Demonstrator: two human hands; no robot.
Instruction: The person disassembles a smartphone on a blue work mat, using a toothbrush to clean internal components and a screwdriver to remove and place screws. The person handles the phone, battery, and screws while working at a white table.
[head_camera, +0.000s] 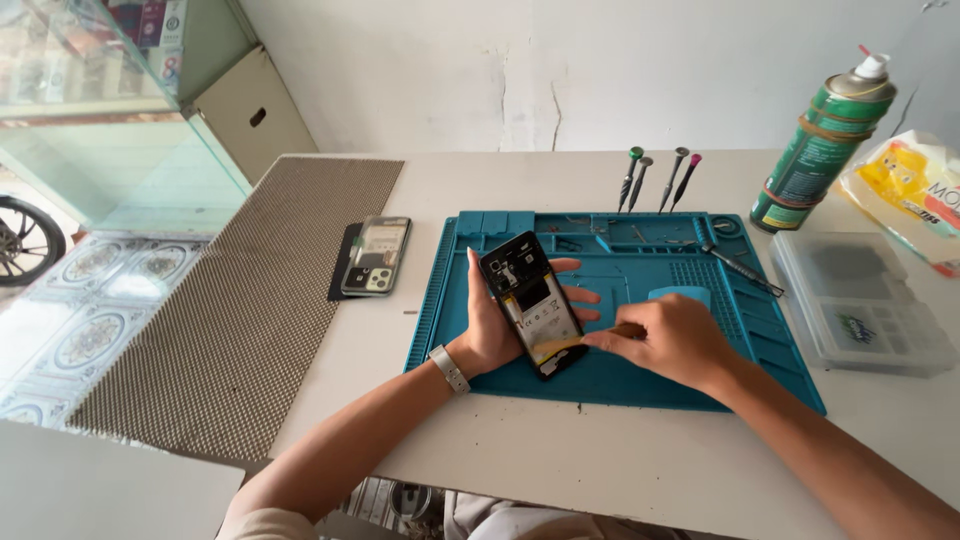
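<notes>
The left hand (492, 325) cradles an opened smartphone (531, 303) from underneath, fingers wrapped round its far edge, holding it tilted above the near-left part of a teal repair mat (640, 385) on the white table (560, 460). The phone's back is off, so its dark inner frame and pale battery show. The right hand (668, 340) is pinched shut on a thin, pale pry tool (600, 338) whose tip touches the phone's lower end; the tool is too small to identify more exactly. A silver watch band (449, 368) sits on the left wrist. Just beyond the right hand a small blue pad (680, 294) lies on the mat. At the mat's far edge four screwdrivers (657, 178) stand upright, and another tool (740, 268) lies flat to the right. A second phone (376, 255) rests left of the mat. On the right are a green spray can (822, 145), a clear plastic parts box (860, 300) and a yellow packet (915, 185).
</notes>
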